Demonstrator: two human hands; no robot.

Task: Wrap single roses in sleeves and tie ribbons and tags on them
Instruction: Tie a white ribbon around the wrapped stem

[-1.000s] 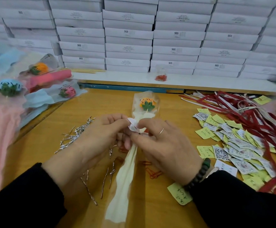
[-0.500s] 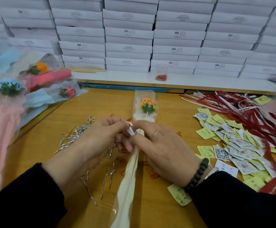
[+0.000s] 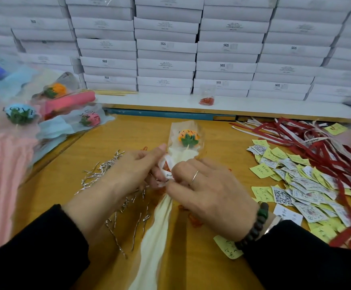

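Since half a second ago your hands have drawn a white printed ribbon [image 3: 167, 167] further out into a loop between them, where before only a small white tip showed. Your left hand [image 3: 128, 170] pinches the ribbon from the left with curled fingers, and your right hand [image 3: 210, 193] pinches it from the right, ring and bead bracelet showing. The orange rose [image 3: 188, 137] stays just beyond your fingers in its clear sleeve [image 3: 199, 147], head pointing far, cream wrap [image 3: 155, 237] trailing toward the near edge of the wooden table [image 3: 139, 132]. Silver twist ties [image 3: 101, 172] lie scattered under and left of your left hand. To the right sits a heap of yellow and printed tags [image 3: 296, 181], with red and white ribbons [image 3: 316, 143] beyond them. Finished wrapped roses [image 3: 55, 105] are piled at far left. On the white ledge a small clear cup [image 3: 207, 97] holds red clips. White boxes [image 3: 166, 47] are stacked behind.
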